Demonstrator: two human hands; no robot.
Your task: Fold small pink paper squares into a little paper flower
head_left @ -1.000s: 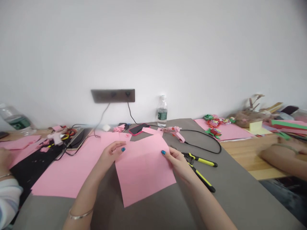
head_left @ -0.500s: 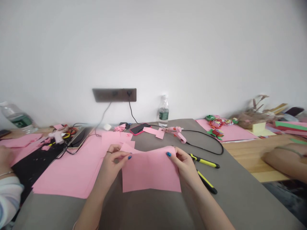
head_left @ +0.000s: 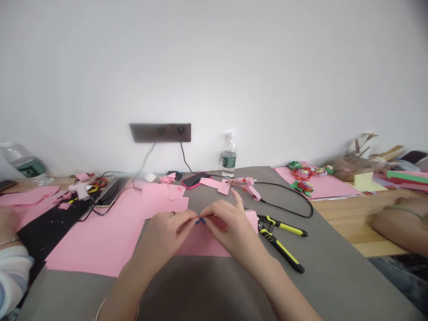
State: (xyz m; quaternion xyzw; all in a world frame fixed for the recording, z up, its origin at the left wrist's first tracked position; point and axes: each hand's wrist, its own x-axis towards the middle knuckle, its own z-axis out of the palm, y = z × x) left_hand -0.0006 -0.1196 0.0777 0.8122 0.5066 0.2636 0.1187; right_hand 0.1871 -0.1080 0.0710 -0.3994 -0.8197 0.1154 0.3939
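Note:
A sheet of pink paper (head_left: 203,244) is before me, its right part curling up behind my fingers. My left hand (head_left: 167,232) is closed in a pinch at the middle of its far edge. Right against those fingertips, my right hand (head_left: 230,227) pinches the same spot with thumb and fingers, one finger stretched upward. Both hands cover much of the paper. To the right of it lie yellow-and-black pliers (head_left: 282,247), spread apart. A pink glue gun (head_left: 246,183) rests farther back beside small pink paper strips (head_left: 214,183).
Large pink sheets (head_left: 96,243) are stacked at left. Behind are a phone (head_left: 195,179), a water bottle (head_left: 229,158) and the glue gun's black cable (head_left: 309,209). Wrapped candies (head_left: 302,174) lie on paper at right. Other people's arms (head_left: 397,227) show at both sides.
Both hands have moved inward from the paper's two upper corners to meet at the middle of its far edge. The paper has come down lower behind them.

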